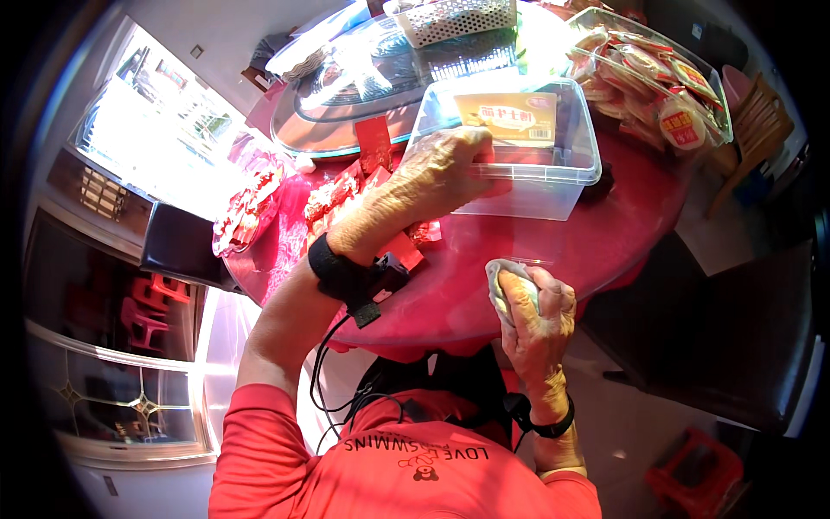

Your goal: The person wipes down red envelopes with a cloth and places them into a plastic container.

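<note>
A clear plastic box (527, 203) stands on the red-covered round table, with a yellow printed label (510, 117) showing inside it or through its far wall. My left hand (445, 173) reaches across to the box and grips its near left rim; some of its fingers are hidden. In my right hand (540, 316), held low over the table's near edge, is a bunched grey-white cloth (500, 281), with the fingers closed round it. Red packets (372, 182) lie under and beside my left forearm.
Far right, a clear tub (726, 130) is heaped with wrapped packs. Beyond the box are a white perforated basket (454, 22) and a large oval tray (298, 130). A pink dish (251, 203) of red-wrapped pieces sits left. Dark chairs (718, 329) flank the table; a red stool (696, 471) stands low right.
</note>
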Demonstrator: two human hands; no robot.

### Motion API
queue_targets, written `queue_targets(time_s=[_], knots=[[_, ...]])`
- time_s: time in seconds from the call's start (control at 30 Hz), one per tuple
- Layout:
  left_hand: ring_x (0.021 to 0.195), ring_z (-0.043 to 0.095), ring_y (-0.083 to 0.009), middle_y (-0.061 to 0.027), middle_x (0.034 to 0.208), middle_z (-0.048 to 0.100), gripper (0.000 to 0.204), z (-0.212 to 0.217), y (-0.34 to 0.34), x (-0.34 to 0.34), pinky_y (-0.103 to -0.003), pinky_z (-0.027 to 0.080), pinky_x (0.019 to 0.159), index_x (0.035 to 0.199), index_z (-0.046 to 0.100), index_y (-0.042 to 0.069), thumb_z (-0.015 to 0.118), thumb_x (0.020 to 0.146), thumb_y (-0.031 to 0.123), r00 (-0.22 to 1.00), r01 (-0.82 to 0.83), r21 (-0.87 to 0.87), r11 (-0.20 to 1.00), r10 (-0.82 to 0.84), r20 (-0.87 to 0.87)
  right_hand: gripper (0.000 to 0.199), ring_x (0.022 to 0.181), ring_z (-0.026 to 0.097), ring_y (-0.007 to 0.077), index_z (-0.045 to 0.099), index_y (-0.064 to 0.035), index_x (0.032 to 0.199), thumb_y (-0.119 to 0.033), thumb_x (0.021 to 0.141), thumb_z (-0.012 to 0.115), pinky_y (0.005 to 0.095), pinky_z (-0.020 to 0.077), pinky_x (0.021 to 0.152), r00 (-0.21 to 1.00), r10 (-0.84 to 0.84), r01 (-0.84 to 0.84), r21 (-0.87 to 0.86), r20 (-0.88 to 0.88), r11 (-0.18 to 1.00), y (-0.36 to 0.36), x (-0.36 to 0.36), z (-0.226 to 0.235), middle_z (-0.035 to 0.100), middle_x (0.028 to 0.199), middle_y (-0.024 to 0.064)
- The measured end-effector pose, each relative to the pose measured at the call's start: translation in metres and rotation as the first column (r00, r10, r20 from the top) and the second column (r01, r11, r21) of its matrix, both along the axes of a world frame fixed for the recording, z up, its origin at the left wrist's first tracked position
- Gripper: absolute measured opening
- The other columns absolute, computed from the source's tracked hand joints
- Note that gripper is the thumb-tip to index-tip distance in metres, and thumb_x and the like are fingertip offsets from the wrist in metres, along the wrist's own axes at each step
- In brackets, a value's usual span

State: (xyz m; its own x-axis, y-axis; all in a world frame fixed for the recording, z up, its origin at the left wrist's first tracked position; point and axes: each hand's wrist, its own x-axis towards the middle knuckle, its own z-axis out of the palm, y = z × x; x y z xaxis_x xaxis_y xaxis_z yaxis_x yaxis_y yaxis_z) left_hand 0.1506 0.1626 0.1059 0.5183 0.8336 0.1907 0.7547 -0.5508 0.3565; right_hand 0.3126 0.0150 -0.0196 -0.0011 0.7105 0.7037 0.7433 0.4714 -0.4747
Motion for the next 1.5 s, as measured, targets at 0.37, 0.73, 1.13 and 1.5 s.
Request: queue_targets(time_s=[0.37,0.73,1.13,1.5], knots=[[0.107,0.064,-0.0350,-0.0189,0.114,0.069,0.064,0.015,0.010,0.003,-0.040,0.047,0.094,0.130,0.062,0.011,0.048,0.094,0.063,0.997,-0.070,-0.407,0.911,0.061,-0.036,0.032,0.096,0.059,0.0272,0.072,-0.0175,0.110,-0.018,0.077,0.075,0.0388,0.0461,0.080,0.999,0.030,-0.030,-0.009,-0.020,1.000,0.000,0.004,0.000,0.062,0.115,0.0088],[0.090,0.064,-0.0170,-0.0120,0.101,0.069,0.044,0.017,0.010,-0.001,-0.032,0.052,0.079,0.115,0.067,0.005,0.077,0.082,0.032,0.930,-0.092,-0.387,0.917,0.218,0.295,0.034,0.097,0.059,0.0287,0.072,-0.0126,0.110,-0.013,0.075,0.076,0.0392,0.0472,0.083,0.998,0.042,-0.041,0.008,-0.050,0.999,-0.001,0.003,0.001,0.061,0.114,0.0099],[0.072,0.066,-0.0241,-0.0152,0.078,0.065,0.029,0.019,-0.006,-0.026,-0.035,0.053,0.069,0.092,0.062,-0.001,0.081,0.076,0.015,0.980,-0.012,0.160,0.987,-0.021,0.199,0.035,0.096,0.059,0.0276,0.072,-0.0146,0.111,-0.016,0.076,0.076,0.0390,0.0463,0.084,0.998,0.033,-0.033,0.009,-0.045,0.999,-0.003,0.003,0.001,0.062,0.113,0.0087],[0.078,0.054,-0.0056,0.0014,0.079,0.062,0.020,0.041,-0.010,-0.034,-0.026,0.048,0.073,0.091,0.063,0.002,0.078,0.082,0.011,0.837,0.046,-0.079,0.996,0.004,0.548,0.034,0.098,0.060,0.0273,0.071,-0.0146,0.110,-0.014,0.076,0.076,0.0400,0.0463,0.085,0.997,0.020,-0.016,0.053,-0.068,0.998,-0.003,0.001,-0.001,0.062,0.112,0.0093]])
